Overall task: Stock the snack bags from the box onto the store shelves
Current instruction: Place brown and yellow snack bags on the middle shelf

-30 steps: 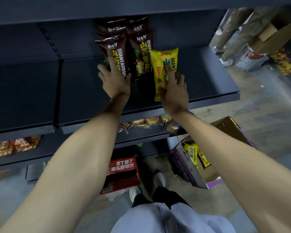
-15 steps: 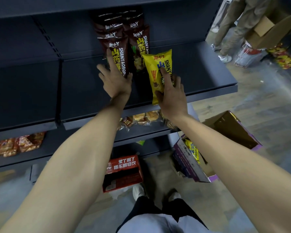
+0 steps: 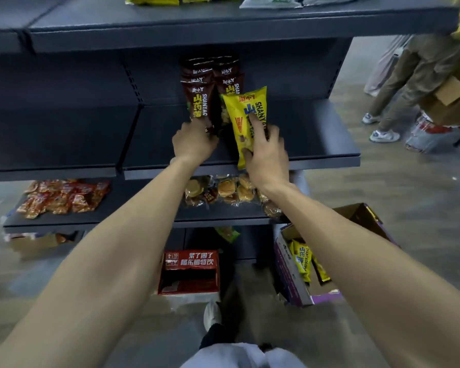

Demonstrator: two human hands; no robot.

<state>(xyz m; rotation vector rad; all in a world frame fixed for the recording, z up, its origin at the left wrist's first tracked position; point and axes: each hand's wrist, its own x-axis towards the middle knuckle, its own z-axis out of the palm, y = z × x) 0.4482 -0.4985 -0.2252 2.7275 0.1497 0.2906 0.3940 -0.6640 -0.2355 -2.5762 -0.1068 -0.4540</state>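
Note:
A yellow snack bag stands on the dark middle shelf; my right hand grips its lower part, index finger up its front. To its left stand two rows of brown snack bags. My left hand holds the bottom of the front brown bag, its fingertips hidden behind it. On the floor at the lower right, the open purple cardboard box holds more yellow bags.
The lower shelf carries red packets at the left and wrapped pastries under my arms. A red carton stands on the floor by my feet. A person's legs and a cardboard box are at the right. The top shelf holds more bags.
The view has tilted up, showing the top shelf. My left hand slid down to the base of the front brown bag. My right hand stays on the yellow bag.

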